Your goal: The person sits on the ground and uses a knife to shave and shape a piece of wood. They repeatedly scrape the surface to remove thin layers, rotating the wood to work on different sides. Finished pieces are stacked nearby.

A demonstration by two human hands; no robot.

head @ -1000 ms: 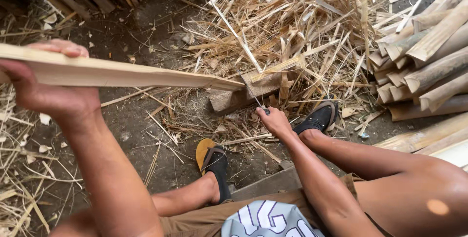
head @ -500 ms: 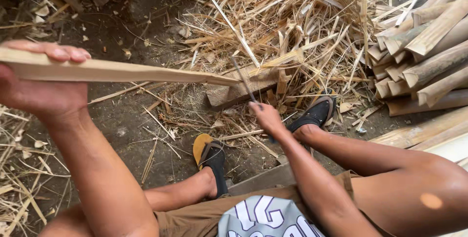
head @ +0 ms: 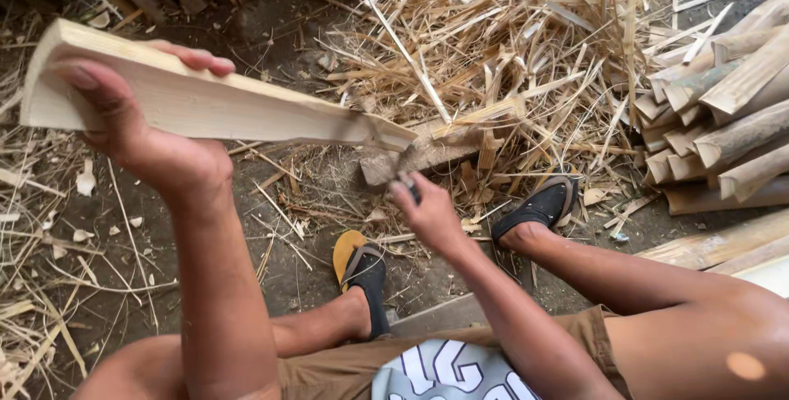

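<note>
My left hand [head: 156, 145] grips the near end of a long pale bamboo slat [head: 246, 108] and holds it up off the ground. The slat tapers away to a thin tip that rests on a wooden block [head: 436, 153]. My right hand [head: 427, 215] is closed around the dark handle of a small knife [head: 413, 193], just below that tip. The blade points up at the tip and is mostly hidden by blur and by my fingers.
A heap of bamboo strips and shavings [head: 509, 46] lies behind the block. Split bamboo pieces are stacked at the right [head: 723, 120], with flat planks below them [head: 723, 244]. My feet in black sandals [head: 366, 272] [head: 542, 203] rest on dirt strewn with splinters.
The near end of the slat has come up and closer to the camera in my left hand. My right hand with the knife has shifted slightly left, to under the slat's tip.
</note>
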